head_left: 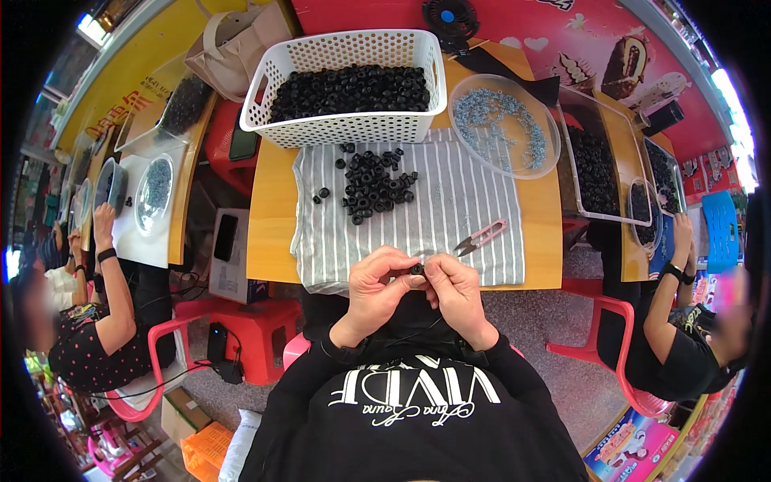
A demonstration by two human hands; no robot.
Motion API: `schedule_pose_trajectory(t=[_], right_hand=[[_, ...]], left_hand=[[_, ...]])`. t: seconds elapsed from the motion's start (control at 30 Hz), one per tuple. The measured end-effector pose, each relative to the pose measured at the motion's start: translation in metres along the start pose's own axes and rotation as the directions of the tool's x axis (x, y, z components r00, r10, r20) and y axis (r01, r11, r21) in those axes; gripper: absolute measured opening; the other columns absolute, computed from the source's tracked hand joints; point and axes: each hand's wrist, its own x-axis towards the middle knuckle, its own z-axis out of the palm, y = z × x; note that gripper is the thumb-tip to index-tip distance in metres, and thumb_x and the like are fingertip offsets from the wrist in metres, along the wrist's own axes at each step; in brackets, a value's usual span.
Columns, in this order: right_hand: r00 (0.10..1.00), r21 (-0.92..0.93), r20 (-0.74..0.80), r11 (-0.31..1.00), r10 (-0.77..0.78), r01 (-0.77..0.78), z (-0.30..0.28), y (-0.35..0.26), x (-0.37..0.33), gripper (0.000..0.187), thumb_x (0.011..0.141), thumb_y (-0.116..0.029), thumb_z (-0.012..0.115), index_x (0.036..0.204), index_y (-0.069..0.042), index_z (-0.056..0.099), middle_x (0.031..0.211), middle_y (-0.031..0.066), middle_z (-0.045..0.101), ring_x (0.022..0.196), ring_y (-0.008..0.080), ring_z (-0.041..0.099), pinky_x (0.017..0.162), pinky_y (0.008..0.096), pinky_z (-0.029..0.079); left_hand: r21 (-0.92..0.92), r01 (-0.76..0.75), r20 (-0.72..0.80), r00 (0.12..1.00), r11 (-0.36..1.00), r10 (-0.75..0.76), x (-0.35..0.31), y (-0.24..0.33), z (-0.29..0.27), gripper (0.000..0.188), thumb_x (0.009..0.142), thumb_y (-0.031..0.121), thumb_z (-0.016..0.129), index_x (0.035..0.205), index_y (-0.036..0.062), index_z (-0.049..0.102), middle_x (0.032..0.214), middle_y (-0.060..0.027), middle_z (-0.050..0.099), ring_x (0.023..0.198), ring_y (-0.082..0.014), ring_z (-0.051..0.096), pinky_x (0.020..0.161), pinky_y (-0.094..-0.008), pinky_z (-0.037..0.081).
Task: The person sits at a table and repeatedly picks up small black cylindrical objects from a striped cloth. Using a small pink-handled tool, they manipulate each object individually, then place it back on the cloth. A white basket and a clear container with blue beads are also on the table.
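Near the front edge of the table, my left hand (375,291) and my right hand (454,291) meet, fingertips pinched around one small black round part (417,270). Much of that part is covered by my fingers. Beneath and beyond them lies a grey-and-white striped cloth (474,193). A loose pile of black ring-like parts (377,189) rests on the cloth ahead of my left hand. Thread snips (482,236) with pink handles lie on the cloth just beyond my right hand, untouched.
A white perforated basket (345,131) of black parts stands at the table's back. Right of it sits a clear round tub (514,171) with small bluish pieces. A black fan (450,18) is behind. People work at tables on both sides, near red chairs (598,301).
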Motion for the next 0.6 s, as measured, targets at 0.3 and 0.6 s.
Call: schedule_pose_trajectory(t=[0.3, 0.6], right_hand=[[0.913, -0.268, 0.043, 0.876, -0.405, 0.401, -0.002, 0.002, 0.006, 0.017, 0.096, -0.001, 0.054, 0.079, 0.001, 0.055, 0.066, 0.0047, 0.047, 0.052, 0.0117, 0.046, 0.046, 0.0264, 0.035], [0.883, -0.387, 0.098, 0.8, -0.459, 0.459, -0.002, 0.006, 0.013, 0.003, 0.091, 0.003, 0.058, 0.088, 0.002, 0.057, 0.074, 0.0124, 0.051, 0.062, 0.0268, 0.052, 0.055, 0.0335, 0.041]], left_hand=[[0.133, -0.065, 0.031, 0.998, 0.989, 0.061, 0.001, 0.002, 0.0, 0.026, 0.074, -0.011, 0.075, 0.098, -0.0023, 0.07, 0.089, -0.0069, 0.064, 0.08, -0.0122, 0.062, 0.069, -0.0227, 0.051], [0.084, 0.0, 0.039, 0.999, 0.996, -0.003, 0.005, -0.003, -0.006, 0.026, 0.076, -0.011, 0.073, 0.1, -0.0023, 0.07, 0.093, -0.0075, 0.063, 0.079, -0.0127, 0.062, 0.07, -0.0239, 0.051]])
